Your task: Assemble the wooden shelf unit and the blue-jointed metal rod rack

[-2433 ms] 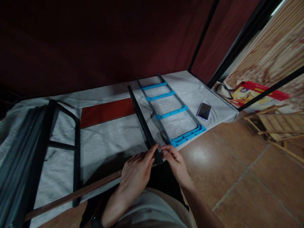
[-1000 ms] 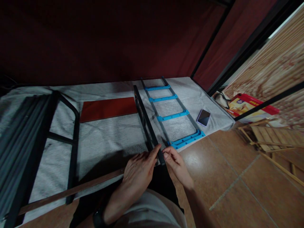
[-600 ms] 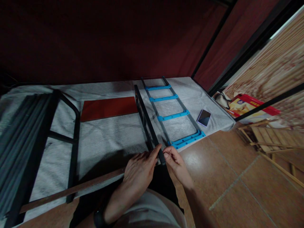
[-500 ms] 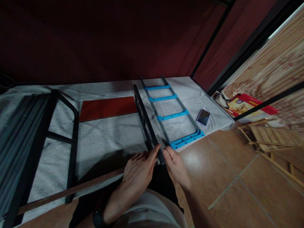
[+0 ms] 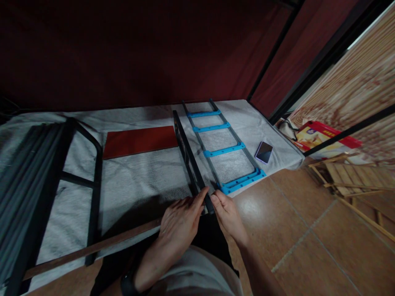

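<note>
Both hands pinch the near end of a long black bar [image 5: 189, 158] lying on the grey-covered bed [image 5: 138, 181]: left hand [image 5: 180, 222] closed on its left side, right hand [image 5: 227, 213] on its right. A blue-runged frame [image 5: 225, 150] lies just beside it, a phone [image 5: 264, 152] farther right.

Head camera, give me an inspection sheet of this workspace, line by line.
Surface: grey cloth-covered platform.
Job's things: black bar on edge, near end between both hands; blue-rung frame flat beside it.
Clutter: red panel, phone, black metal frame, wooden strip.
Grips: left hand and right hand pinch the bar's end.
Cables: a cord by the red box, unclear.
Surroundings: tiled floor, dark red wall, wooden slats.
</note>
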Tool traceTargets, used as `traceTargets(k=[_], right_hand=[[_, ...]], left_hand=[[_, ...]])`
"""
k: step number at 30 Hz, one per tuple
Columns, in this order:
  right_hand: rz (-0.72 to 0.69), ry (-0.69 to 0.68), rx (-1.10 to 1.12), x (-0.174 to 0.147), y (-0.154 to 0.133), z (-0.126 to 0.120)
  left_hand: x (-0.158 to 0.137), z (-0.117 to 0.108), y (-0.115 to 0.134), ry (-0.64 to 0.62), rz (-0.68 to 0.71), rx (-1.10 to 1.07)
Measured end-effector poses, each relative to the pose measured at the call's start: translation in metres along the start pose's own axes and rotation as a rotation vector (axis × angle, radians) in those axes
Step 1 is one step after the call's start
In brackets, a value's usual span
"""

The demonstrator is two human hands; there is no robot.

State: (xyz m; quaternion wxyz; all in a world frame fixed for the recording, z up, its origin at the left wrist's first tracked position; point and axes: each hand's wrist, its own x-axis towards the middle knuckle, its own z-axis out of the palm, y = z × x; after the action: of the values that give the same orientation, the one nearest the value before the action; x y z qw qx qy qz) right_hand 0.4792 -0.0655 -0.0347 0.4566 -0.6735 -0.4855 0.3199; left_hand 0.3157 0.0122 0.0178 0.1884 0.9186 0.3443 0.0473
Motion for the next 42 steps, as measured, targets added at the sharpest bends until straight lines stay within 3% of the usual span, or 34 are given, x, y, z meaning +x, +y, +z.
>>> traceTargets(k=[5,11,17,23,28,34,42], right_hand=[[-0.020,-0.023,0.109,-0.004,-0.002,-0.002],[-0.072,-0.072,-0.100,0.002,0.004,-0.003],[-0.073,-0.066,0.028,-0.003,0.003,-0.002],[-0.202,-0.075,-0.185,0.002,0.008,-0.004],[-0.169,-0.125,-0.145,0.009,0.008,-0.005],[-0.144,-0.074,-0.020,0.002,0.005,-0.005],[-0.225,-0.028,-0.180,0.002,0.012,0.004]], left_hand=[[0.000,0.000,0.000,0.001,-0.003,0.007],[0.000,0.000,-0.001,0.000,-0.002,0.020],[0.000,0.000,-0.001,-0.001,-0.003,0.007],[0.001,0.001,0.000,0.002,-0.003,0.021],[0.000,0.002,-0.001,0.019,0.015,0.012],[0.000,0.002,-0.002,0.025,0.032,0.018],[0.002,0.000,0.001,0.005,0.008,0.007]])
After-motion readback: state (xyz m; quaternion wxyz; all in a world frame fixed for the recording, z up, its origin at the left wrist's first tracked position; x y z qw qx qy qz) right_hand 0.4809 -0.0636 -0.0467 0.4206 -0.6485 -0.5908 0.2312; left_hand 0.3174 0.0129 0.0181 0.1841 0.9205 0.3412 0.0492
